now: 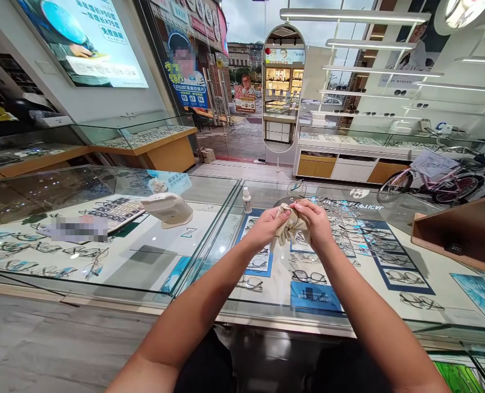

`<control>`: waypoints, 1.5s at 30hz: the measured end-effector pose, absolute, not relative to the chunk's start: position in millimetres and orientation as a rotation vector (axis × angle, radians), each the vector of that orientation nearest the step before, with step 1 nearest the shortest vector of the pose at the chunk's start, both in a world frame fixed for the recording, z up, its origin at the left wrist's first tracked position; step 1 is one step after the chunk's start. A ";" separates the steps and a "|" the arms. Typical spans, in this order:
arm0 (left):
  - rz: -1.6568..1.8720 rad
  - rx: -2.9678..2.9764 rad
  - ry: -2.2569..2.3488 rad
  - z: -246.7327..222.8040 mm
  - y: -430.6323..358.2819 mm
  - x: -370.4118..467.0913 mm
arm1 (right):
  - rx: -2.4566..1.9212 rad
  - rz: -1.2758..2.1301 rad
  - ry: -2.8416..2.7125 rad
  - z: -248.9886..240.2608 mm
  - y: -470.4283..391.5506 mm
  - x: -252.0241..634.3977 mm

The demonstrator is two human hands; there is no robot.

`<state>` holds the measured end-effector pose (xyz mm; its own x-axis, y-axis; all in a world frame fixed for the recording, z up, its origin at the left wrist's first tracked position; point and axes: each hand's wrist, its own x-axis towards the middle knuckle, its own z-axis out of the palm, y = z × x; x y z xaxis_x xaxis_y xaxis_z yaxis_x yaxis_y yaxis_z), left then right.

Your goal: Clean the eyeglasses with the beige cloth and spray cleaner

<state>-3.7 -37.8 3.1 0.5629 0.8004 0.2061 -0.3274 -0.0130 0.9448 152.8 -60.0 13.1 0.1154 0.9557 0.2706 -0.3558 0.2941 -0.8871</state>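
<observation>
Above the glass counter, my left hand and my right hand are close together, both with fingers closed. A crumpled cream cleaning cloth is pinched between them and hangs down a little. Thin dark lines of a pair of eyeglasses show at the cloth, by my right fingertips; most of the frame is hidden by cloth and fingers. Just left of my hands stands a small white spray bottle. Another pair of eyeglasses lies on the glass behind them.
Under the glass counter lie many eyeglasses on blue-edged trays. To the left are a beige device and a calculator-like keypad. A wooden-edged stand is at right. Beyond are an oval mirror and a bicycle.
</observation>
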 end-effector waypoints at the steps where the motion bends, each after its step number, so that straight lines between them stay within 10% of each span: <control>1: 0.932 1.295 0.449 2.5 -37.0 -4.7 | -0.755 1.117 -0.984 13.4 -59.8 152.8; 45: 1.148 1.361 0.683 5.9 -27.4 -7.2 | -0.841 1.061 -0.981 12.1 -55.0 160.0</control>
<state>-7.2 -27.4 5.9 0.3478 0.9080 0.2334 -0.2282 -0.1595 0.9605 160.0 -55.0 12.1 0.1777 0.9563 0.2323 -0.3066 0.2781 -0.9103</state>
